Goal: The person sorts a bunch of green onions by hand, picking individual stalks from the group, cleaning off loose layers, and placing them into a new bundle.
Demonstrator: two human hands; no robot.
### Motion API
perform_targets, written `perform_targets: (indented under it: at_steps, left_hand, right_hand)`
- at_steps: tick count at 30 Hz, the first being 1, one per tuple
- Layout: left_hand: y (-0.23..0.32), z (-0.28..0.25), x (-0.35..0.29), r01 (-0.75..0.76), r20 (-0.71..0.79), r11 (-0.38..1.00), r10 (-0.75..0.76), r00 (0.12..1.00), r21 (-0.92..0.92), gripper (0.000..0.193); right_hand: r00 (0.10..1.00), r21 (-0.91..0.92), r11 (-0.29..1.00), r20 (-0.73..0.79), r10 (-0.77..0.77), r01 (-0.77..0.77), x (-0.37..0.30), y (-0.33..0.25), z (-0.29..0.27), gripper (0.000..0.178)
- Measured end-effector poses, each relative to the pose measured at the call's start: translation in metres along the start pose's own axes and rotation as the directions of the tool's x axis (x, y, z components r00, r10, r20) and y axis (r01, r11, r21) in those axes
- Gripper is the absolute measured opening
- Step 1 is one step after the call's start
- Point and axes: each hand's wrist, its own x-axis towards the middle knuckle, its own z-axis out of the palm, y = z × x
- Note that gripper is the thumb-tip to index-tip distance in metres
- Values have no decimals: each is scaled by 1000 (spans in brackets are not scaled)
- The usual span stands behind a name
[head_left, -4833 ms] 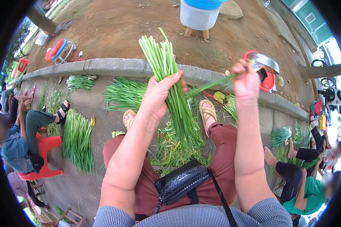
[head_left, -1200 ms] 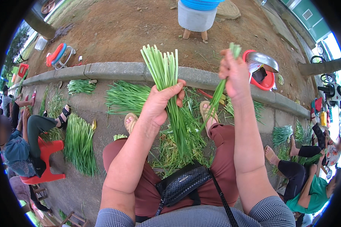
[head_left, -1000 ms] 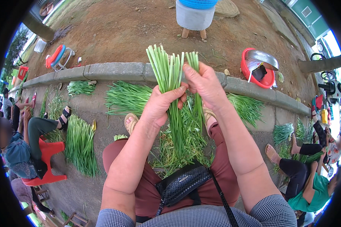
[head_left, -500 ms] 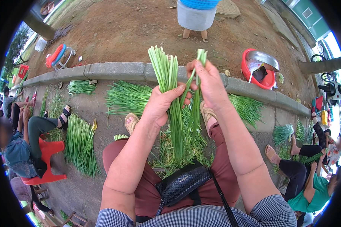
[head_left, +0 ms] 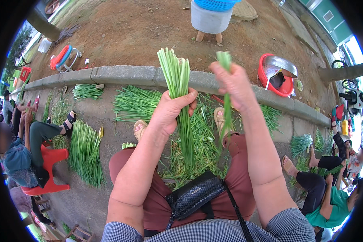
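A thick bunch of garlic chives [head_left: 174, 74] stands upright in my left hand [head_left: 170, 109], its pale stem ends at the top and green leaves hanging below. The thumb and fingers wrap round its middle. A smaller bunch of garlic chives [head_left: 224, 59] is closed in my right hand [head_left: 237, 84], apart from the left one. This hand is smeared by motion, and the leaves trail down under it. Below both hands, loose trimmed leaves [head_left: 201, 139] are heaped on the ground between my sandalled feet.
Chive piles lie by the kerb [head_left: 121, 76], including one ahead [head_left: 137, 103] and a large one at left [head_left: 84, 155]. A red basin [head_left: 286, 86] with a metal bowl and a white tub on legs [head_left: 210, 19] stand beyond. People sit at both sides, one on a red stool [head_left: 52, 161].
My right hand has moved right, away from the left hand, carrying the smaller bunch of garlic chives. The left hand and its bunch have stayed nearly still.
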Motion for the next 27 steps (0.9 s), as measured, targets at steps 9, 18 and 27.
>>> perform_targets:
  at_steps: [9,18,27]
  left_hand:
    - [1,8,-1,23,-45,999,-25,999,-29,22]
    - [-4,8,1,-51,-71,995,45,996,-81,15]
    - [5,-3,1,30,11,990,-29,1000,-134,20]
  right_hand:
    - [986,189,982,166,-20,-11,-7,8,26,12]
    - [987,394,917,159,6,-69,-3,13,25,10]
    - [992,415,905,40,-121,94,18,-5,-46,18]
